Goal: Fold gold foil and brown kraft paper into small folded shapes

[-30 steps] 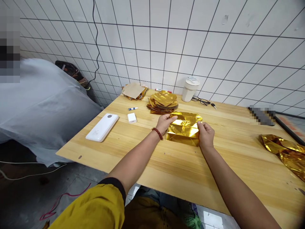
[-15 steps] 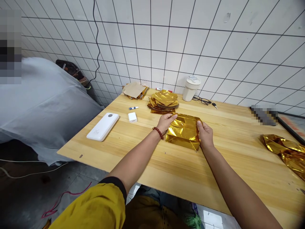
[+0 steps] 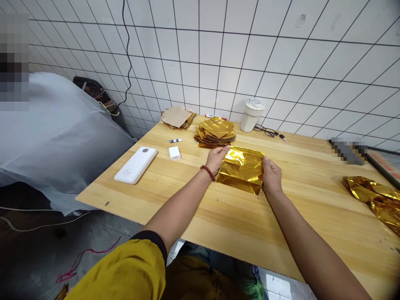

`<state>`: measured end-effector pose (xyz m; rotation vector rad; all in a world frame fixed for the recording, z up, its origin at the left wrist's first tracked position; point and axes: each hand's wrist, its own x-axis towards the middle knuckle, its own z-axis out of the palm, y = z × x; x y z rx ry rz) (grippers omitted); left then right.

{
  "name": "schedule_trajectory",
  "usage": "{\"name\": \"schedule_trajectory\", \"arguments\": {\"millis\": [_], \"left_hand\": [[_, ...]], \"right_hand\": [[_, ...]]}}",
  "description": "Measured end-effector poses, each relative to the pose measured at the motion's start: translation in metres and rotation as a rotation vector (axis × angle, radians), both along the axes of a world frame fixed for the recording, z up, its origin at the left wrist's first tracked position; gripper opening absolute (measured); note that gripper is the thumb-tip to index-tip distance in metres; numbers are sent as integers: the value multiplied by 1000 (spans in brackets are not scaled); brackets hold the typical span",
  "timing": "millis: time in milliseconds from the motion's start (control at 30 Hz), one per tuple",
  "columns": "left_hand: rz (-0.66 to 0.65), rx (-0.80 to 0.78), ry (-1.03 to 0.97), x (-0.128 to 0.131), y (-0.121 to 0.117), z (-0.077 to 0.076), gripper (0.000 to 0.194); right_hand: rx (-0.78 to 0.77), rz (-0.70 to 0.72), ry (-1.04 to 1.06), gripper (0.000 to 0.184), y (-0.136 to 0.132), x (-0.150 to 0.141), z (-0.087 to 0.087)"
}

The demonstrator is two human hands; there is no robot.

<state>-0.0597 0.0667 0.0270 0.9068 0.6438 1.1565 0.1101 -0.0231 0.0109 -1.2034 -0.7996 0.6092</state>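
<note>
A folded sheet of crinkled gold foil [image 3: 241, 170] lies in front of me on the pine table [image 3: 312, 216], roughly rectangular. My left hand [image 3: 215, 159] grips its left edge, and my right hand [image 3: 271, 177] holds its right edge with the thumb on top. Part of the foil's edges is hidden by my fingers. Beyond my left hand stands a stack of folded gold foil pieces [image 3: 215, 133]. A red bead bracelet [image 3: 208, 172] circles my left wrist.
A loose crumpled gold foil [image 3: 373, 200] lies at the table's right edge. Farther left are a white power bank [image 3: 135, 165], a small white charger [image 3: 174, 153] and a small tube [image 3: 176, 141]. Back by the tiled wall stand a cream cup [image 3: 251, 116], glasses [image 3: 265, 131] and brown paper [image 3: 176, 117].
The foil between my hands now looks flatter and more squared. My right hand has shifted slightly right along its edge, and the view has drifted a little.
</note>
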Motion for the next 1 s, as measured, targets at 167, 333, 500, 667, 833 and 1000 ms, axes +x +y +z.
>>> {"name": "schedule_trajectory", "arguments": {"millis": [167, 333, 500, 667, 833, 1000], "left_hand": [[-27, -16, -20, -1, 0, 2, 47], [-137, -4, 21, -4, -4, 4, 44], [-218, 31, 107, -5, -5, 1, 46], [-247, -9, 98, -6, -6, 3, 47], [-165, -31, 44, -6, -5, 2, 43], [-162, -57, -34, -4, 0, -2, 43]], "right_hand": [[11, 4, 4, 42, 0, 1, 0], [17, -24, -1, 40, 0, 1, -1], [47, 14, 42, 38, 0, 1, 0], [48, 59, 70, 33, -1, 0, 1], [18, 79, 36, 32, 0, 0, 0], [14, 76, 92, 32, 0, 0, 2]]}}
